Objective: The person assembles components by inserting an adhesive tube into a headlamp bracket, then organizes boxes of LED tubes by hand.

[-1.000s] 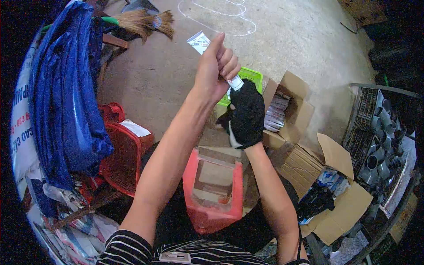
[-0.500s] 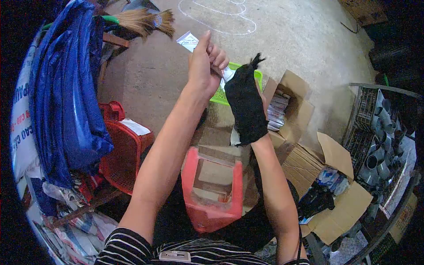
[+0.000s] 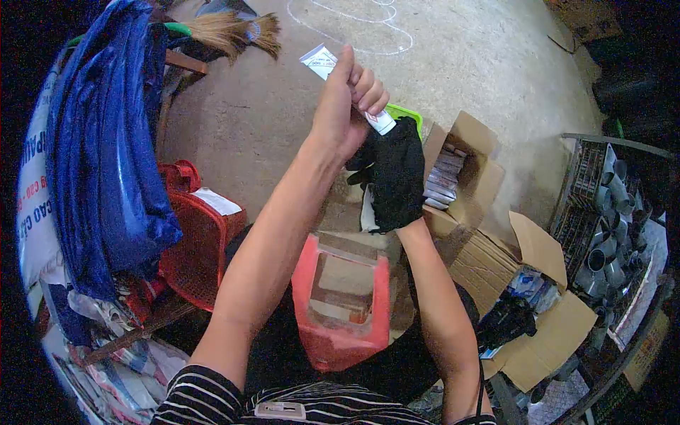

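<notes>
My left hand (image 3: pixel 343 106), bare, is closed around a white tube (image 3: pixel 381 122) with printed lettering. Its flat end sticks out past the thumb at the upper left, and the other end points down toward the right. Just below that lower end is my right hand (image 3: pixel 398 173), covered by a black glove or cloth with a small white patch at the wrist. Dark folds hide how its fingers are bent. A bright green basket (image 3: pixel 405 112) is mostly hidden behind both hands.
A red plastic stool (image 3: pixel 341 343) stands between the legs. At right are an open cardboard box (image 3: pixel 489 184) of stacked packets, another box (image 3: pixel 559 336), and a wire crate (image 3: pixel 577 184) beside grey pipe fittings. A red basket (image 3: pixel 191 248) and blue tarp (image 3: pixel 113 156) are left.
My left hand has shifted right with the tube, showing more of its lower end. My gloved right hand has dropped lower, and its raised black tip is no longer visible.
</notes>
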`<control>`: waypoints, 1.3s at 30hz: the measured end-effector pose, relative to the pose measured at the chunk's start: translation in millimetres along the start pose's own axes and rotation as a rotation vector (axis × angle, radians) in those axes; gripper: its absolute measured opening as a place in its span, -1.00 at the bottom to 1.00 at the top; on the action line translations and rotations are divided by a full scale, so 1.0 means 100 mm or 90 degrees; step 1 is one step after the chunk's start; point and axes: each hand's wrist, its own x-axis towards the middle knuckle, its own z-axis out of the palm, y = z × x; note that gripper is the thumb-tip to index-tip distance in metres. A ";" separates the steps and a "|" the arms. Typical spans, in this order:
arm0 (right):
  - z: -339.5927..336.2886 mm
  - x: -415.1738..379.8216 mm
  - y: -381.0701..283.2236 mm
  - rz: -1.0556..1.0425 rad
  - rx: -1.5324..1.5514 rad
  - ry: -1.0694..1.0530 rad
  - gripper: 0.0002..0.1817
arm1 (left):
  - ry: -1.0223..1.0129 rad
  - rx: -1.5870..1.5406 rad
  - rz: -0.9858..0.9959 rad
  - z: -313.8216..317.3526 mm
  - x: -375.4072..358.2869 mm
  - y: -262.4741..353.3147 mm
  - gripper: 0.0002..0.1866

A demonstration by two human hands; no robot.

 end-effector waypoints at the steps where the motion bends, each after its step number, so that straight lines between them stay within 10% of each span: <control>1: 0.03 -0.02 0.06 -0.065 -0.033 0.011 -0.82 | -0.006 0.019 0.002 0.02 -0.01 0.01 -0.55; 13: -0.10 0.15 0.18 -0.298 -0.218 -0.072 -0.69 | 0.032 -0.023 0.045 -0.12 0.06 0.11 -0.58; 19: 0.04 -0.01 0.13 0.035 0.155 0.035 -0.65 | 0.103 -0.066 0.061 -0.05 0.05 0.05 -0.61; 28: -0.08 -0.03 0.14 0.189 0.118 -0.043 -0.71 | -0.004 -0.010 0.003 -0.07 0.01 -0.05 -0.53; 32: 0.00 -0.04 0.28 -0.186 -0.230 0.011 -0.74 | -0.020 0.030 0.014 -0.01 -0.01 -0.04 -0.51; 39: -0.07 0.00 0.18 -0.192 -0.093 0.024 -0.62 | -0.064 0.096 -0.005 0.05 -0.03 0.00 -0.48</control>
